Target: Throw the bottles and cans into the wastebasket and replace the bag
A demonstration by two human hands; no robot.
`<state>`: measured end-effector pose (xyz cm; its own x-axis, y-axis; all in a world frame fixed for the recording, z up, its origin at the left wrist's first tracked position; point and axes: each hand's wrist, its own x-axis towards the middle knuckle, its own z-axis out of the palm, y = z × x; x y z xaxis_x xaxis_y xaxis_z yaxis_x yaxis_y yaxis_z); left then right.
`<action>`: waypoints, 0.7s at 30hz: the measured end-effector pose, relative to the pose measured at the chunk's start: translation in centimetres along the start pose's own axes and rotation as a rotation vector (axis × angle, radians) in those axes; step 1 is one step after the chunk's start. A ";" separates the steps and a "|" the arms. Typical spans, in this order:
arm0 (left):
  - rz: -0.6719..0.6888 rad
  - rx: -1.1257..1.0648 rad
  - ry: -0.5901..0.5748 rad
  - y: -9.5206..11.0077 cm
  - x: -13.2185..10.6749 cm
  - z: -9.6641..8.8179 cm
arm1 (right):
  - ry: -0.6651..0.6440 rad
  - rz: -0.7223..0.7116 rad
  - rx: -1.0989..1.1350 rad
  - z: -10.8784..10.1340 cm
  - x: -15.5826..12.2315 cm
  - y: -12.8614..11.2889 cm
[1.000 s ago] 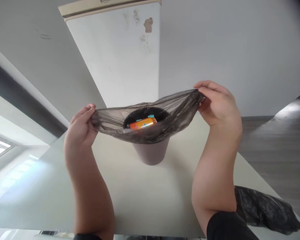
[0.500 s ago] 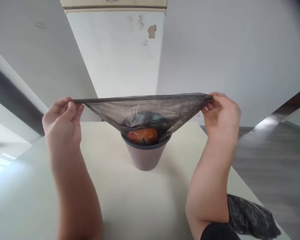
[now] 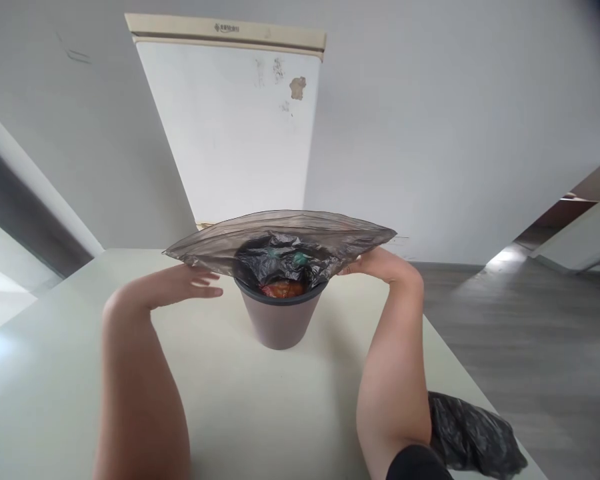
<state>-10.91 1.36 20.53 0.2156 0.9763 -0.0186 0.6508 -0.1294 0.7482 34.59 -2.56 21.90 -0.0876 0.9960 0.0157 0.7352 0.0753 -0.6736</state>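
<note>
A thin grey see-through bin bag (image 3: 300, 223) lines a mauve trash bin (image 3: 280, 327) with a dark rim, its mouth spread wide above it. Something orange-red (image 3: 283, 289) and a bit of green (image 3: 300, 258) show inside, under or among the crumpled plastic. My left hand (image 3: 180, 283) lies under the bag's left edge, fingers apart, beside the rim. On the other side, my right hand (image 3: 377, 265) is beneath the bag's right edge near the rim; the bag partly covers its fingers, so their grip is hidden.
The bin stands on a pale table (image 3: 260, 407). A bundled black plastic bag (image 3: 475, 437) lies by the table's right edge, next to my right forearm. Behind the table rises a white refrigerator (image 3: 230, 120) against a grey wall (image 3: 430, 120).
Both hands have come inward and down towards the bin. My left hand has let go of the bag's corner. The bag's taut top edge has slackened and lowered, with its mouth opened.
</note>
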 end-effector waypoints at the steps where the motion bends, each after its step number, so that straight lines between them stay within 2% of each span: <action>1: 0.074 -0.010 -0.023 0.9 0.4 0.6 | 0.038 -0.098 0.060 0.3 0.0 -0.9; 2: 0.167 -0.055 -0.016 1.9 0.7 1.2 | 0.092 -0.181 0.112 0.5 0.0 -1.7; 3: 0.279 -0.160 0.055 3.1 1.0 1.9 | 0.155 -0.239 0.153 0.8 0.1 -2.4; 5: 0.471 -0.480 0.263 5.5 1.3 3.4 | 0.274 -0.299 0.215 1.5 0.6 -3.4; 6: 0.530 -0.649 0.322 6.7 1.3 4.2 | 0.320 -0.329 0.258 2.0 0.9 -3.7; 8: 0.604 -0.906 0.360 8.6 0.9 5.8 | 0.355 -0.432 0.400 3.2 1.5 -4.3; 11: 0.651 -1.165 0.310 10.3 0.1 7.4 | 0.243 -0.609 0.674 5.2 2.1 -5.4; 14: 0.592 -1.268 0.169 10.7 -0.7 8.0 | 0.053 -0.665 0.916 6.4 1.9 -7.0; 18: 0.525 -1.134 -0.009 11.2 -1.1 8.0 | -0.188 -0.584 0.998 5.8 0.7 -9.2; 21: 0.560 -1.010 -0.019 11.8 -1.3 8.2 | -0.164 -0.526 1.009 5.3 0.1 -10.1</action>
<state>2.44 -2.82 23.91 0.3069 0.8217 0.4802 -0.4166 -0.3376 0.8441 23.58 -3.48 24.83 -0.3649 0.8289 0.4240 -0.2853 0.3340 -0.8984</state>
